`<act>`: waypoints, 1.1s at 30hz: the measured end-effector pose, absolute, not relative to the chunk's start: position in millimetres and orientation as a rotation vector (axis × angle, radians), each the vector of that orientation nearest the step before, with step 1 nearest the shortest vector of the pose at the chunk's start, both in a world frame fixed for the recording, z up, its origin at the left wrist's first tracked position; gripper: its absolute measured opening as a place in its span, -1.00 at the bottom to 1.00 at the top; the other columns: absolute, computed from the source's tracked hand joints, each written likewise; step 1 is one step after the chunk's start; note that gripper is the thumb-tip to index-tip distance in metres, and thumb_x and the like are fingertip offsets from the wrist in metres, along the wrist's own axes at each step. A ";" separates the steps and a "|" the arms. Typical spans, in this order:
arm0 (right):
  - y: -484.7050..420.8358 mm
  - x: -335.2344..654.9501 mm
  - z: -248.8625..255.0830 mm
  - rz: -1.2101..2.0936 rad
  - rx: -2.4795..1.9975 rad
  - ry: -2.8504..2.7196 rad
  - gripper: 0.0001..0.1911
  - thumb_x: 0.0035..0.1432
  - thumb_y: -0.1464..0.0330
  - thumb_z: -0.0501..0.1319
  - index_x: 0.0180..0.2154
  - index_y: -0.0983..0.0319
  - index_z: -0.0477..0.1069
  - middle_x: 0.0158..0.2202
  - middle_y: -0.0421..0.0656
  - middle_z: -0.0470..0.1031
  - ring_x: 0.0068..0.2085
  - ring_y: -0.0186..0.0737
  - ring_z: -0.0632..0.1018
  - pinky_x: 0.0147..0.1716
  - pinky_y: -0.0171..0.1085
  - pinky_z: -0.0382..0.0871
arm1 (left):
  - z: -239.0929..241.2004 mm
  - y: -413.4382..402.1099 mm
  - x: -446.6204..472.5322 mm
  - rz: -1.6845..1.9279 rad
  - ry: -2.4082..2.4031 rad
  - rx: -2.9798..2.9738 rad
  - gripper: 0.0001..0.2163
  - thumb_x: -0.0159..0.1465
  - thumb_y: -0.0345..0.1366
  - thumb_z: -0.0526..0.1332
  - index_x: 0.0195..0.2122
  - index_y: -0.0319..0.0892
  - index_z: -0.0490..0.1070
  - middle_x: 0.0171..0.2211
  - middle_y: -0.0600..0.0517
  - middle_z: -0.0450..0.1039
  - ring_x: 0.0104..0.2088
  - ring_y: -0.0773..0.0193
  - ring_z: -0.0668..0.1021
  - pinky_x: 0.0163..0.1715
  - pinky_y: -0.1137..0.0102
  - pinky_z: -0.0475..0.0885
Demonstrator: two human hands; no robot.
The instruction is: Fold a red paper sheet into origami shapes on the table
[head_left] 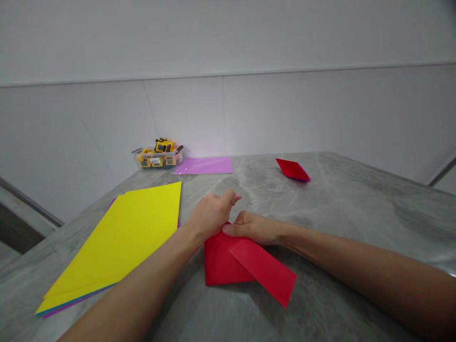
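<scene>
A folded piece of red paper [228,266] is in front of me at the table's near side, with a narrow flap angled out to the lower right. My right hand [251,225] is closed on its top edge, the thumb lying on the upper face and the other fingers tucked behind. Close beside it, my left hand [213,213] is curled over the paper's upper left edge. Its fingertips are partly hidden, and one finger points up and to the right. The fold under both hands is covered.
To the left lies a stack of yellow paper [131,232] with blue and purple sheets beneath. A clear plastic box [156,159] of yellow toy vehicles and a purple sheet [206,165] are by the wall. A red folded paper piece [292,169] rests at the back right.
</scene>
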State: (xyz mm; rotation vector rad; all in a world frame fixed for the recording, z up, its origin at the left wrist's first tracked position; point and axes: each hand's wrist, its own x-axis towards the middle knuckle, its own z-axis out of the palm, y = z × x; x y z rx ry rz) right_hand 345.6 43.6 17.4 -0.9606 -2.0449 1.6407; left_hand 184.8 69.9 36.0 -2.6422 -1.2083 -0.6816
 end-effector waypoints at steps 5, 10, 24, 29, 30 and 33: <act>42.0 345.3 19.1 1.684 -0.988 -2.043 -0.34 0.02 -0.15 0.15 -0.70 0.24 0.07 -0.74 -0.38 0.03 -0.69 -0.54 0.06 -0.70 -0.39 -0.11 | 36.2 78.5 171.7 -0.784 -1.193 -2.585 -0.71 0.41 -0.21 -0.09 -0.28 -0.14 0.39 -0.51 -0.01 0.53 -0.55 0.24 0.54 -0.58 0.46 0.25; 38.6 344.5 22.8 1.673 -0.993 -2.033 -0.35 -0.01 -0.14 0.19 -0.71 0.24 0.07 -0.75 -0.39 0.02 -0.70 -0.55 0.05 -0.71 -0.40 -0.10 | 34.6 84.6 163.6 -0.861 -1.178 -2.548 -0.71 0.40 -0.19 -0.07 -0.31 -0.12 0.39 -0.55 0.01 0.50 -0.57 0.27 0.51 -0.58 0.47 0.23; 37.0 350.9 19.5 1.755 -0.840 -2.137 -0.33 0.06 -0.13 0.15 -0.73 0.22 0.00 -0.79 -0.40 -0.05 -0.74 -0.57 -0.01 -0.75 -0.38 -0.24 | 45.5 99.5 128.3 -1.064 -1.095 -2.416 -0.70 0.38 -0.23 -0.06 -0.34 -0.18 0.40 -0.55 0.00 0.49 -0.60 0.30 0.51 -0.54 0.47 0.25; 36.6 353.4 18.7 1.815 -0.786 -2.118 -0.34 0.10 -0.06 0.17 -0.74 0.23 0.02 -0.82 -0.40 0.01 -0.76 -0.57 0.02 -0.76 -0.40 -0.21 | 50.3 100.2 121.1 -1.091 -1.100 -2.390 -0.71 0.37 -0.23 -0.05 -0.35 -0.17 0.40 -0.54 0.02 0.48 -0.60 0.34 0.49 -0.52 0.49 0.26; 36.7 353.7 18.3 1.813 -0.774 -2.125 -0.35 0.11 -0.05 0.17 -0.75 0.24 0.03 -0.82 -0.39 0.02 -0.76 -0.57 0.03 -0.76 -0.40 -0.20 | 51.0 100.1 120.8 -1.092 -1.105 -2.388 -0.71 0.37 -0.22 -0.06 -0.35 -0.17 0.40 -0.55 0.03 0.47 -0.61 0.35 0.48 -0.52 0.49 0.26; 37.8 354.5 18.1 1.820 -0.743 -2.138 -0.36 0.12 -0.02 0.17 -0.75 0.24 0.04 -0.82 -0.39 0.04 -0.76 -0.58 0.04 -0.77 -0.42 -0.18 | 52.0 98.7 123.9 -1.089 -1.123 -2.386 -0.69 0.37 -0.21 -0.07 -0.35 -0.17 0.40 -0.57 0.04 0.46 -0.62 0.36 0.45 -0.52 0.49 0.26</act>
